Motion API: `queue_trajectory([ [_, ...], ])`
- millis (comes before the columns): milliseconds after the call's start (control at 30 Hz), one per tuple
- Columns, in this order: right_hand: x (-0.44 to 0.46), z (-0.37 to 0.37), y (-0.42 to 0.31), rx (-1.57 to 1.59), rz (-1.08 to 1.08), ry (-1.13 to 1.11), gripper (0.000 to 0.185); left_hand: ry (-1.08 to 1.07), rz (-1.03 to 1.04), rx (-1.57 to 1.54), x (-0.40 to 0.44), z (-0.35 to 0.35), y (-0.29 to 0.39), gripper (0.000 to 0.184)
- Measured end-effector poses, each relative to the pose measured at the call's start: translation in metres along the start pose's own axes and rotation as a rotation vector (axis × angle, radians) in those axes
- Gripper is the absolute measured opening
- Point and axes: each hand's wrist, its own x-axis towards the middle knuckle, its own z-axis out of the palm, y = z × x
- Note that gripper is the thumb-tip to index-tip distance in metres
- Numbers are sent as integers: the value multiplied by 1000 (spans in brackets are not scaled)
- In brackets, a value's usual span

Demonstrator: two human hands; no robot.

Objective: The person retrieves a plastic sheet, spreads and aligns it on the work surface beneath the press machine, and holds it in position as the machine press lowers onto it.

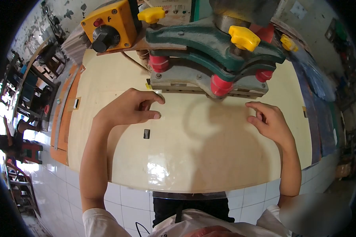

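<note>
My left hand (132, 106) is over the cream sheet (178, 150), just left of the press's lower plate (197, 85). Its thumb and index finger are apart, and nothing shows between them. To the right, my right hand (269, 121) is in front of the plate's right end with its index finger stretched out and the other fingers curled; I see nothing in it. The green press head (190, 37) stands above the plate, with red bushings (221, 85) between the two. A small black rectangle (146, 134) lies on the sheet below my left hand.
A yellow control box (113, 27) with a black dial is at the upper left. Yellow star knobs (244, 38) stick up from the press. Orange-brown board (63, 130) lies along the left, clear plastic (320, 87) on the right. Stools and a person are at far left.
</note>
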Motion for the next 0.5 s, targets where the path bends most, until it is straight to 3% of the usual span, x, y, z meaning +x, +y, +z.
queue_trajectory([
  [500,-3,-5,-5,-40,-11,-18,41,1,-28,-18,-1,0,-2,36],
])
